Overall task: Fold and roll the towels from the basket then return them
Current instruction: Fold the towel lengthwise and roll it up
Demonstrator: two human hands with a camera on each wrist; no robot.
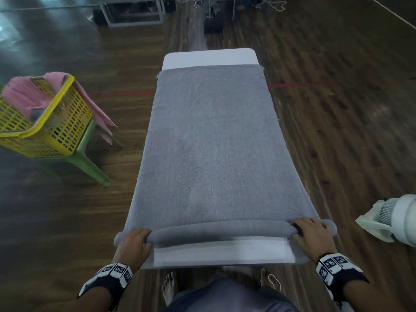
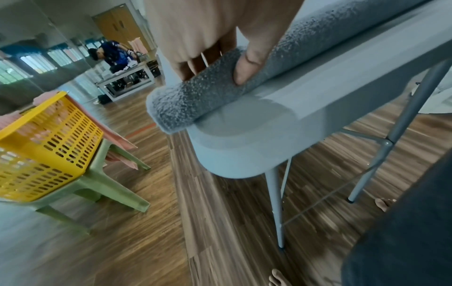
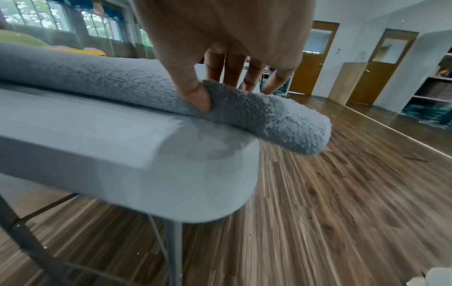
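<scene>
Both hands, left hand (image 1: 134,240) and right hand (image 1: 311,233), clamp the ends of the rolled near edge of the long grey terry towel (image 1: 213,143), roll lying left-to-right, towel stretching away along the white folding table (image 1: 209,56), while the yellow perforated plastic basket (image 1: 48,122) at left holds pink towels (image 1: 27,91).

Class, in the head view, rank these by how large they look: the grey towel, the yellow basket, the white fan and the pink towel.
1. grey towel
2. yellow basket
3. pink towel and white fan: unranked, since both are partly hidden or cut off, and the fan is nearer the camera.
</scene>
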